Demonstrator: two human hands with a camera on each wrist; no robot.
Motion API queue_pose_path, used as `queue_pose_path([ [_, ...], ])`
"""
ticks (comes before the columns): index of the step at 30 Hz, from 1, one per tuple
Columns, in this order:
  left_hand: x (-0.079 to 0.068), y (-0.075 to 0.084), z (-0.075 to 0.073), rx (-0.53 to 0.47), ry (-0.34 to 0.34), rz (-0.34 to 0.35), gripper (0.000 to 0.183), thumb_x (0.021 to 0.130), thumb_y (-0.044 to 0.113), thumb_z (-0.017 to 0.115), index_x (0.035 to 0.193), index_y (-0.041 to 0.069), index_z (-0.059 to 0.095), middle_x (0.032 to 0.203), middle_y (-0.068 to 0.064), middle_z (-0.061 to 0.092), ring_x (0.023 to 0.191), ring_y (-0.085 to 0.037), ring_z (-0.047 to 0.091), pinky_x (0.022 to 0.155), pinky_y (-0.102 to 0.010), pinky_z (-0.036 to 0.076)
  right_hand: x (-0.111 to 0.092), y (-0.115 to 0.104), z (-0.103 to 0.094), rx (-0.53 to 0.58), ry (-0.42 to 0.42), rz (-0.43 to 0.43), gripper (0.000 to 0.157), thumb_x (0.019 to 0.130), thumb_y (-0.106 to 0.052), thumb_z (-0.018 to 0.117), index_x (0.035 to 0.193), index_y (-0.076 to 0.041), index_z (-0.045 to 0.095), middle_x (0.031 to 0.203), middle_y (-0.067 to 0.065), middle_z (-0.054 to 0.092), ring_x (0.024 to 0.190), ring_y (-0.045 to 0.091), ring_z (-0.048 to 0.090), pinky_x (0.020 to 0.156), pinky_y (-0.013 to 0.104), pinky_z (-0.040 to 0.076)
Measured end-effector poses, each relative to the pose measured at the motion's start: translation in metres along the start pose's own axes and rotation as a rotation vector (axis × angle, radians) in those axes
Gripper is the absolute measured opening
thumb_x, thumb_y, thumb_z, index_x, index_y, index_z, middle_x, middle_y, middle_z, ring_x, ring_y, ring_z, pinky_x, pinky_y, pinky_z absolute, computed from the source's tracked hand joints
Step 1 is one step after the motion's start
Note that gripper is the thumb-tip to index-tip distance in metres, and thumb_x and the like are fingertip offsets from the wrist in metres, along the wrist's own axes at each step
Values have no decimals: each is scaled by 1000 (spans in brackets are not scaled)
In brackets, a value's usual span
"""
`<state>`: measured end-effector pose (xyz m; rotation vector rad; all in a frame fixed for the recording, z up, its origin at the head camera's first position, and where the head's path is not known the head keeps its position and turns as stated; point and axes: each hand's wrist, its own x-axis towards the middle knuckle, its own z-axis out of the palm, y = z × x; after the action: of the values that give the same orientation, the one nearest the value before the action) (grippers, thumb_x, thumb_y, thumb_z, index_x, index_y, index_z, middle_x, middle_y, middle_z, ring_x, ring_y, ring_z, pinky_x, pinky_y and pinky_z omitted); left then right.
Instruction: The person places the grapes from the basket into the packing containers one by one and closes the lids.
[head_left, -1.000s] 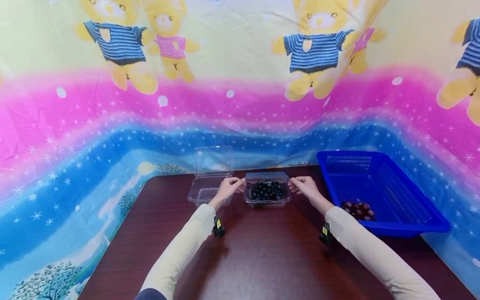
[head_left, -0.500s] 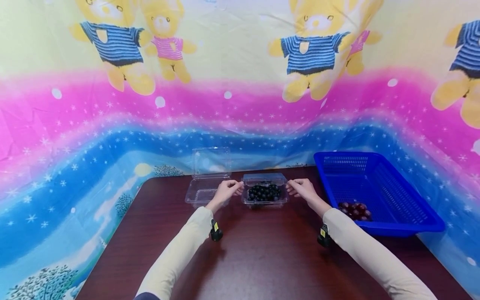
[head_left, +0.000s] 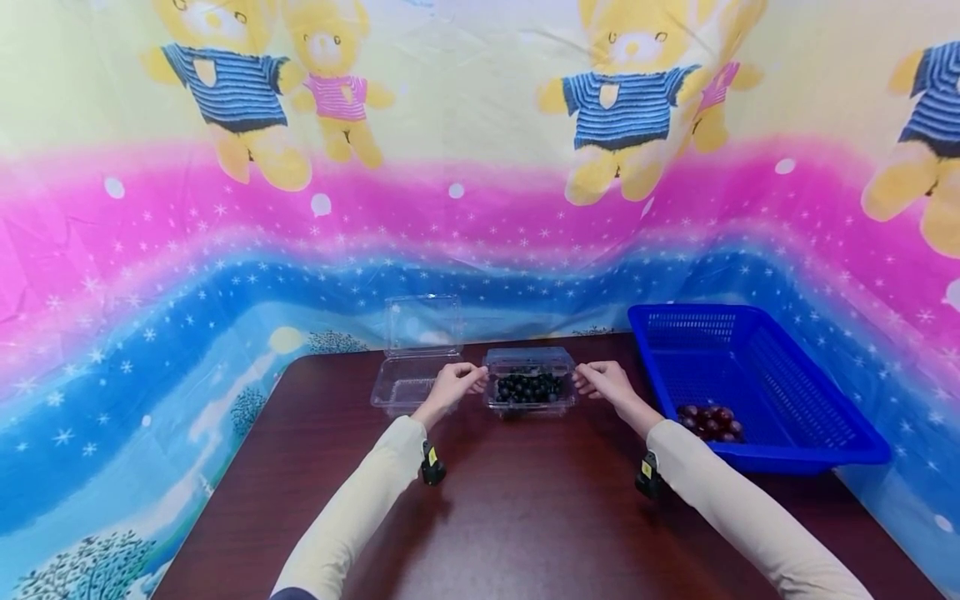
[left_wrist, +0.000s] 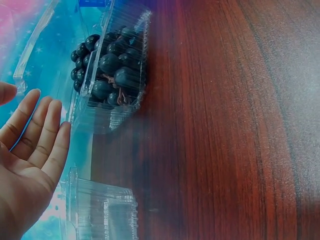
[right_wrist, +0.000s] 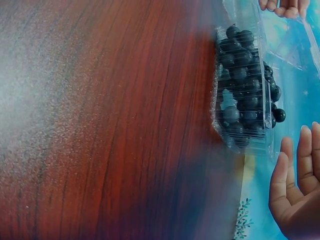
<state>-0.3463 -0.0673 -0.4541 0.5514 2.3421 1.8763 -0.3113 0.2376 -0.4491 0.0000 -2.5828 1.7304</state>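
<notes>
In the head view, a clear plastic clamshell box (head_left: 529, 407) filled with dark grapes (head_left: 528, 387) stands near the table's back edge. Its hinged lid (left_wrist: 34, 42) is raised, tilted over the fruit. My left hand (head_left: 453, 385) pinches the lid's left corner, thumb and fingertips meeting at it in the left wrist view. At the opposite corner, my right hand (head_left: 609, 383) holds the lid with its fingertips; the lid edge there lies outside the right wrist view. Dark grapes (right_wrist: 242, 85) press against the box's clear wall, with bits of stem among them.
Left of the box stands a second clear clamshell (head_left: 408, 383), lid upright, partly behind my left hand. A blue plastic basket (head_left: 795, 400) occupies the right side, with red grapes (head_left: 711, 422) in its near left corner. A printed cloth (head_left: 480, 217) hangs behind the table (head_left: 540, 517).
The head view has shifted slightly. Both hands keep their places at the lid's corners, and the lid appears tipped a little farther forward over the dark grapes.
</notes>
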Motion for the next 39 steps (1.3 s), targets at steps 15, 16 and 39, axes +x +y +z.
queue_pose_path([
  [15,-18,25,0,22,-76,-4,34,95,12,52,101,-20,59,103,-38,59,92,-49,59,86,-54,47,-3,5,1,12,-16,15,36,95,-24,52,98,10,65,87,17,69,77,27,65,79,50,52],
  [16,-18,24,0,30,-77,-2,34,95,13,52,101,-20,59,103,-38,59,91,-49,59,85,-54,48,-3,5,1,14,-21,18,37,95,-24,52,99,10,65,88,19,68,78,28,65,78,47,53],
  [39,-8,-12,3,141,-35,-59,36,94,25,55,97,-9,66,90,-26,66,52,-12,54,56,-42,55,-5,16,4,-6,-20,32,36,93,-26,53,96,7,67,77,4,69,69,17,66,75,46,54],
])
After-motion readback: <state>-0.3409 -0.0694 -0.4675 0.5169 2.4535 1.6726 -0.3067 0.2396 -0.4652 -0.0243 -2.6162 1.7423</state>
